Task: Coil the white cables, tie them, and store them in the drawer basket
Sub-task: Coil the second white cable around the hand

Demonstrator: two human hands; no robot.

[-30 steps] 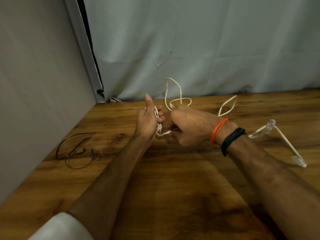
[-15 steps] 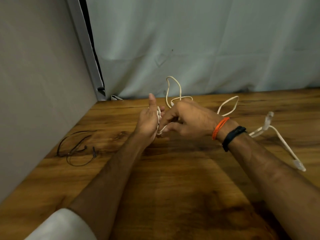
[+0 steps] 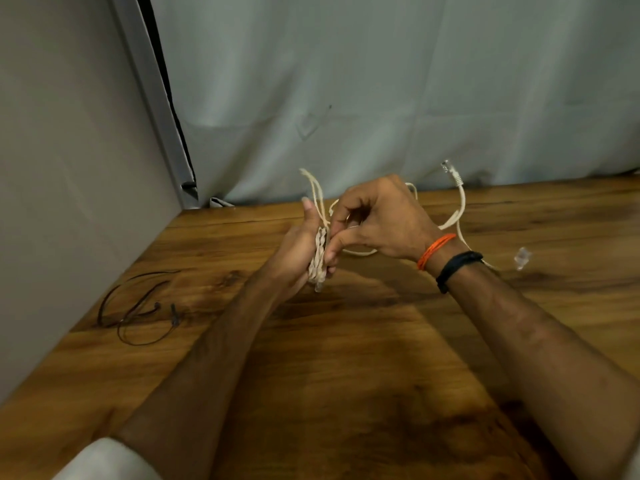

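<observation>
Hands meeting at frame centre over a half-wound white cable [image 3: 320,252].
Left hand [image 3: 298,249] gripping the coiled bundle upright as a winding core; right hand [image 3: 375,221] pinching the loose run to feed it on. Free end with plug [image 3: 450,169] trailing right above the worktop [image 3: 346,375]. Drawer basket out of view; turn count unreadable.

White cable [image 3: 459,206] end now lifted off table, right hand [image 3: 377,220] higher than before.
</observation>
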